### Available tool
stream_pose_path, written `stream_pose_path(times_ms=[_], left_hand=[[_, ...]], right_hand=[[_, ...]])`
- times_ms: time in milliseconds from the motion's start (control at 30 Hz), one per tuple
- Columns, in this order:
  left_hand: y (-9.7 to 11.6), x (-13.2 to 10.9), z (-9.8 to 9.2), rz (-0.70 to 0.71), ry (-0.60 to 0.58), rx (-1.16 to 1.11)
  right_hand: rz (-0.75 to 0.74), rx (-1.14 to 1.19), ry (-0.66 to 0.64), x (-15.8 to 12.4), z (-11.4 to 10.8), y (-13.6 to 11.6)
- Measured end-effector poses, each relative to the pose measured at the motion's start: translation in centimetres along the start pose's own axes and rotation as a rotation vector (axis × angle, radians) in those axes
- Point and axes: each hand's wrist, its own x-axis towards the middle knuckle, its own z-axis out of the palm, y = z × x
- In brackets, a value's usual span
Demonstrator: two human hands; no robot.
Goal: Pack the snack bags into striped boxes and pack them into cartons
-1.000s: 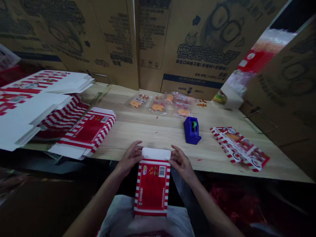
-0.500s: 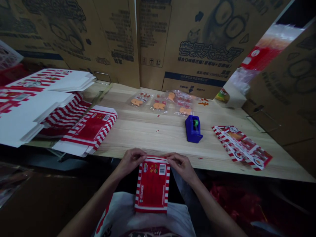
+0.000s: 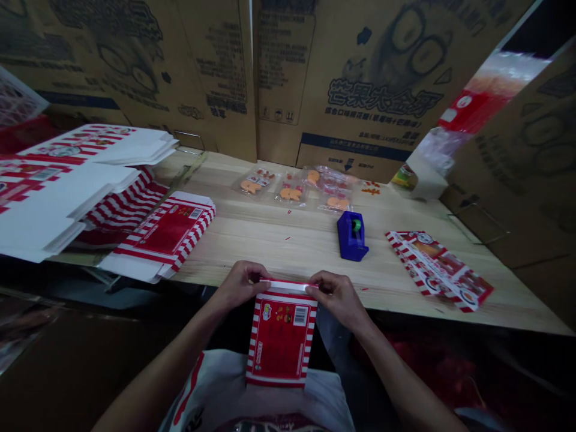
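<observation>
A red-and-white striped printed carton (image 3: pixel 281 342) stands nearly upright in front of me, its lower end resting on my lap, with a barcode panel facing me. My left hand (image 3: pixel 243 285) grips its top left corner. My right hand (image 3: pixel 337 295) holds the top right corner. Between my fingers a narrow white strip of the top flap (image 3: pixel 288 285) shows along the upper edge. The fingertips hide the ends of that edge.
Stacks of flat striped cartons (image 3: pixel 157 240) lie at the left of the wooden table (image 3: pixel 256 240). A blue tape dispenser (image 3: pixel 352 237), a flat printed carton (image 3: pixel 438 270) and clear packets of orange shapes (image 3: pixel 290 192) lie on it. Cardboard boxes (image 3: pixel 373 90) wall the far side.
The white top flap, tall in the oldest frame, has folded down to a thin strip. My hands have moved up to the carton's top edge and closed on its corners.
</observation>
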Motion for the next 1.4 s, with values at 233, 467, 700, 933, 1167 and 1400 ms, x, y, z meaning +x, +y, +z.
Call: stream_pose_path(times_ms=[233, 467, 700, 933, 1167, 1400], left_hand=[[-0.6, -0.3, 0.3, 0.106, 0.005, -0.017], [-1.7, -1.3, 0.7, 0.225, 0.036, -0.027], [-2.1, -1.9, 2.7, 0.190, 0.124, -0.066], [-2.1, -0.6, 4.1, 0.060, 0.125, -0.269], [-0.8, 1.5, 2.7, 0.067, 0.188, -0.299], [0.9, 2.9, 0.3, 0.142, 0.202, -0.160]], right_hand=[[-0.010, 0.050, 0.024, -0.6, 0.6, 0.1], [-0.037, 0.150, 0.060, -1.6, 0.8, 0.8], [-0.136, 0.115, 0.195, -2.5, 2.3, 1.6], [-0.138, 0.128, 0.324, -1.8, -0.6, 2.7], [0.076, -0.042, 0.859, 4.3, -10.0, 6.8], [0.146, 0.076, 0.888, 7.9, -10.0, 9.4]])
